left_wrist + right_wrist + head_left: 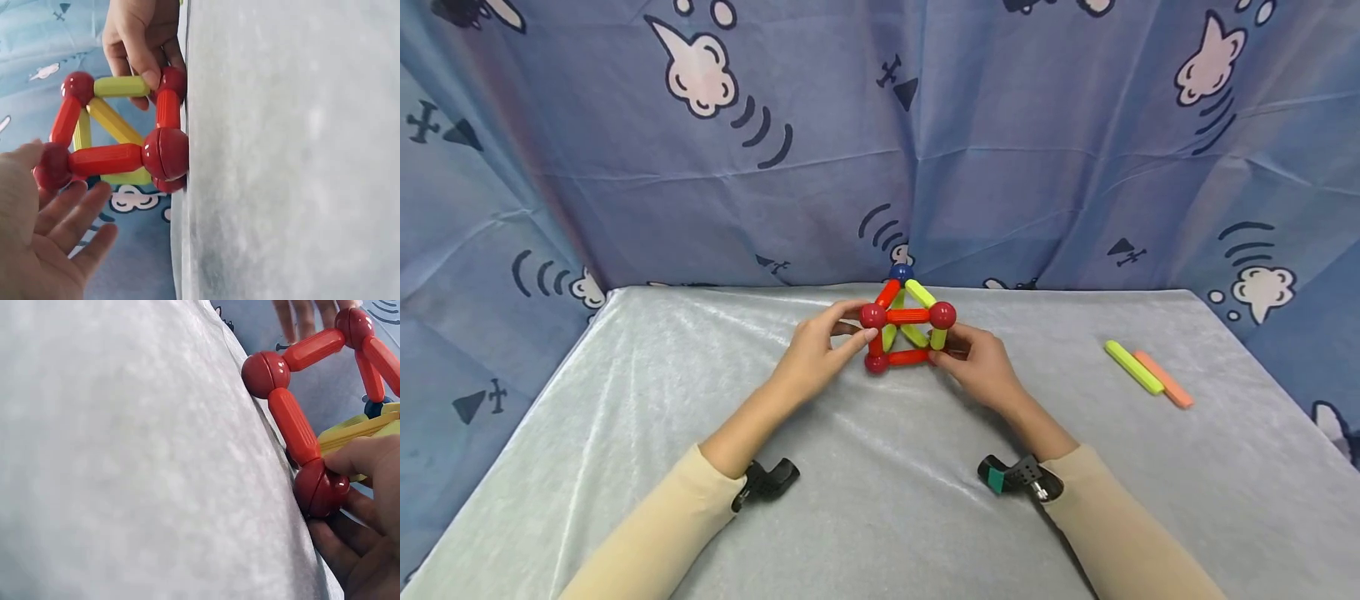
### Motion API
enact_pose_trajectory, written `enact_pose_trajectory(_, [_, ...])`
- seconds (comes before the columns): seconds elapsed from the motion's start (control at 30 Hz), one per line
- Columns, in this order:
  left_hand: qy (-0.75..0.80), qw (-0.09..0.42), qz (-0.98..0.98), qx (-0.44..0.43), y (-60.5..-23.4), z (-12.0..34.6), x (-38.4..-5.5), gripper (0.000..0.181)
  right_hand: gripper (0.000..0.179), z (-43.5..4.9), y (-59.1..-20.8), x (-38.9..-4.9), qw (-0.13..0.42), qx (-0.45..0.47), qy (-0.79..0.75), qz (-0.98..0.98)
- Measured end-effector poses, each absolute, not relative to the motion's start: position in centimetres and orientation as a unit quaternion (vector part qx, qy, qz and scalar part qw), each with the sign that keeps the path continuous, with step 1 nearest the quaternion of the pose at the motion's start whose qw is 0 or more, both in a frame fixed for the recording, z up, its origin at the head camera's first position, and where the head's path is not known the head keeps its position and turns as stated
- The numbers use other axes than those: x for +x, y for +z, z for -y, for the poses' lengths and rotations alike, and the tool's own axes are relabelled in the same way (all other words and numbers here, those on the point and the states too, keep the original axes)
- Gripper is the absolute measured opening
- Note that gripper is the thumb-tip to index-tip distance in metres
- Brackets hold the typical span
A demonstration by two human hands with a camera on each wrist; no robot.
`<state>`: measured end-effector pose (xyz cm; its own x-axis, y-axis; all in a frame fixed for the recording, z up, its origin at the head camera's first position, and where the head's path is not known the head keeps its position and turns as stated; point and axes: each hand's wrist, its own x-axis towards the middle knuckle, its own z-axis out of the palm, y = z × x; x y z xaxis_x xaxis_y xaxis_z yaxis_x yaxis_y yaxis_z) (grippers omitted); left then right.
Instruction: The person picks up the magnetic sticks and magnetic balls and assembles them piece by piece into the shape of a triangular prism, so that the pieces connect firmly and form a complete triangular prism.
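A toy frame of ball-and-stick building pieces stands near the table's far edge, with red sticks (908, 316), yellow-green sticks (920, 293) and a blue ball (901, 272) at the back. My left hand (815, 346) holds its upper left red ball (873, 316) between thumb and fingers; in the left wrist view the other fingers (81, 212) are spread below. My right hand (981, 364) pinches the lower right red ball (320, 489), which it partly hides in the head view. The upper right red ball (943, 315) is untouched.
On the right of the table lie a loose yellow-green stick (1133, 367) and an orange stick (1163, 379), side by side. A pale cloth (880, 500) covers the table. Behind it hangs a blue patterned curtain (820, 125).
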<state>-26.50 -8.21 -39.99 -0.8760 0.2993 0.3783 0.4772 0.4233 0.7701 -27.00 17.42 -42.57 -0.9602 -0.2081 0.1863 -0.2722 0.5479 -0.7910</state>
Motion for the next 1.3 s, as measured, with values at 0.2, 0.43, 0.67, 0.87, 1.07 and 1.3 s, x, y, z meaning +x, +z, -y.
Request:
enact_pose_trajectory(0.2, [-0.500, 0.100, 0.829, -0.229, -39.7, 7.7, -26.3, 0.034, 0.024, -17.4, -42.4, -27.0, 0.042, 0.138, 0.448, 0.882])
enact_pose_trajectory(0.43, [-0.484, 0.118, 0.836, -0.231, -39.5, 7.8, -26.1, 0.040, 0.028, -17.5, -42.0, -27.3, 0.023, 0.145, 0.430, 0.891])
enact_pose_trajectory(0.67, [-0.460, 0.141, 0.836, -0.264, -39.5, 8.1, -26.1, 0.036, 0.043, -21.0, -39.8, -27.9, -0.004, 0.151, 0.384, 0.911])
enact_pose_trajectory(0.87, [-0.452, 0.146, 0.839, -0.266, -39.5, 8.0, -26.1, 0.034, 0.043, -26.5, -37.3, -27.4, 0.063, 0.090, 0.335, 0.936])
enact_pose_trajectory(1.07, [-0.445, 0.154, 0.839, -0.272, -39.4, 7.8, -26.0, 0.033, 0.043, -32.3, -36.6, -26.6, 0.084, -0.001, 0.230, 0.970])
enact_pose_trajectory(1.3, [-0.447, 0.143, 0.843, -0.264, -39.4, 7.8, -25.8, 0.033, 0.044, -36.7, -37.7, -25.9, 0.039, -0.101, 0.160, 0.981])
